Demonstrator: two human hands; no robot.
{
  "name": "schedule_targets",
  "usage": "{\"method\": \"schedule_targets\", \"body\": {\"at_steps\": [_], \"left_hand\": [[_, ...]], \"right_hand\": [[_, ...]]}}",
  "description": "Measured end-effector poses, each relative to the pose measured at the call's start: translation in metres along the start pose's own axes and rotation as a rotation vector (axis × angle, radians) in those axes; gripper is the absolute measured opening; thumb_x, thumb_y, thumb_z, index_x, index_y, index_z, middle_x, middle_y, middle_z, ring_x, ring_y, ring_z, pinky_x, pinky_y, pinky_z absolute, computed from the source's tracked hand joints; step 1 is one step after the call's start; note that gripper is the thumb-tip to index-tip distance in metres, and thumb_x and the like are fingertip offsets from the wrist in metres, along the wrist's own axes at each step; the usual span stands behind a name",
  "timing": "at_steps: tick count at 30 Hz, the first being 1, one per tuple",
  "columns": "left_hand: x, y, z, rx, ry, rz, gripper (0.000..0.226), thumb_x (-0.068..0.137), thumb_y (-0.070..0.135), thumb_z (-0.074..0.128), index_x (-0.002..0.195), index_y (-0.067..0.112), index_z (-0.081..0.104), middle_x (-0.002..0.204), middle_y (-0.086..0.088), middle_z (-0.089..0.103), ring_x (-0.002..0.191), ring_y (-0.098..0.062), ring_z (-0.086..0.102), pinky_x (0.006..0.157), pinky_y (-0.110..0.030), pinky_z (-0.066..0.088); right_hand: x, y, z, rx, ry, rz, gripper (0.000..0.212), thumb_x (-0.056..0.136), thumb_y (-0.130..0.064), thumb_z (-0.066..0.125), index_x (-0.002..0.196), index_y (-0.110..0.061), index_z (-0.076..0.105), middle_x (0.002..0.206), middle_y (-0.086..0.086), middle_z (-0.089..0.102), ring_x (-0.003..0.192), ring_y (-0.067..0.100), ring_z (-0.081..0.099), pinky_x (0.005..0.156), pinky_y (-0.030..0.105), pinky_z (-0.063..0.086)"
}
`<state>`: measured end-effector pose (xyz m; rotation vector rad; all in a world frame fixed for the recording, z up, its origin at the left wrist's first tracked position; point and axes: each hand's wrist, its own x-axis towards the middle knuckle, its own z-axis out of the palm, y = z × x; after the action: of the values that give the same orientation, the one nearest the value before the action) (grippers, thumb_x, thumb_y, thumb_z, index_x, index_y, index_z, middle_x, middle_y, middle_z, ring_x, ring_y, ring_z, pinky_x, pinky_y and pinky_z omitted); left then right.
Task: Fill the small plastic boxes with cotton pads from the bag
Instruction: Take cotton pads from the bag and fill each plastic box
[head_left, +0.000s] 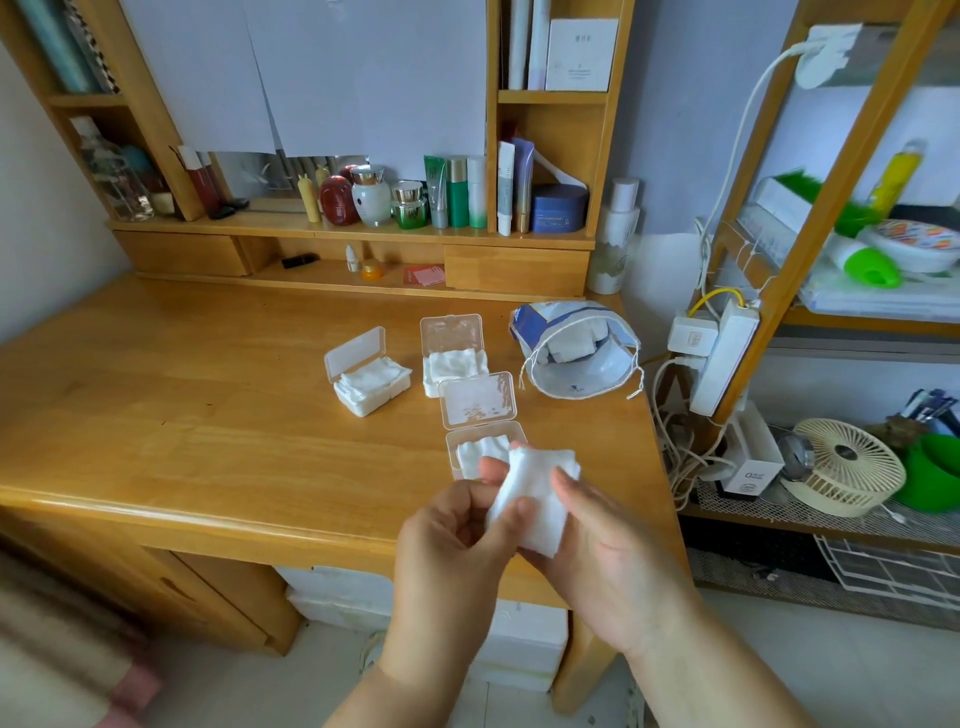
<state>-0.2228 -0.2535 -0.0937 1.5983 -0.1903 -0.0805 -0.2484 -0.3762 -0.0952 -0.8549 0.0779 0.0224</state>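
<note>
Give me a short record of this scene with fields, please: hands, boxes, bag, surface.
hands: left hand and right hand both hold a stack of cotton pads
boxes: three, all open; left box and back box look full, near box partly filled
bag: open, on its side, pads inside
surface: wooden desk

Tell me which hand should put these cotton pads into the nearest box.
Probably the right hand: it cradles most of the cotton pads, while the left hand pinches only their edge. The open box lies just beyond both hands.
</note>
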Motion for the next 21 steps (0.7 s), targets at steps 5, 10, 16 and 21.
{"method": "schedule_targets", "body": {"at_steps": [5,10,16,21], "left_hand": [[-0.001,0.004,-0.003,0.211,0.128,0.294,0.013,0.075,0.022,0.077,0.081,0.027,0.067,0.074,0.009,0.068,0.065,-0.006,0.061,0.061,-0.013,0.046],[-0.002,0.013,-0.009,0.394,0.19,0.676,0.018,0.078,0.025,0.068,0.094,0.016,0.067,0.095,0.006,0.059,0.091,-0.007,0.057,0.079,-0.016,0.043],[-0.002,0.015,-0.008,0.447,0.168,0.749,0.017,0.08,0.022,0.067,0.092,0.011,0.071,0.095,-0.001,0.058,0.089,-0.021,0.059,0.077,-0.025,0.046],[-0.002,0.016,-0.008,0.43,0.177,0.764,0.015,0.081,0.021,0.066,0.093,0.015,0.071,0.096,0.002,0.057,0.09,-0.019,0.059,0.078,-0.024,0.045]], "right_hand": [[-0.002,0.007,-0.004,-0.074,0.064,-0.056,0.033,0.089,-0.017,0.059,0.118,-0.003,0.063,0.116,0.028,0.062,0.107,0.04,0.061,0.083,0.038,0.055],[-0.004,0.005,0.0,-0.111,0.079,-0.134,0.03,0.08,-0.024,0.058,0.104,-0.013,0.072,0.106,0.017,0.069,0.098,0.029,0.064,0.078,0.034,0.056],[-0.007,0.004,0.003,-0.149,0.038,-0.186,0.026,0.086,-0.02,0.053,0.103,-0.012,0.071,0.101,0.017,0.07,0.095,0.029,0.067,0.076,0.031,0.054],[-0.007,0.002,0.005,-0.18,0.021,-0.206,0.025,0.087,-0.023,0.056,0.105,-0.014,0.071,0.106,0.014,0.07,0.099,0.029,0.066,0.077,0.033,0.054]]}}
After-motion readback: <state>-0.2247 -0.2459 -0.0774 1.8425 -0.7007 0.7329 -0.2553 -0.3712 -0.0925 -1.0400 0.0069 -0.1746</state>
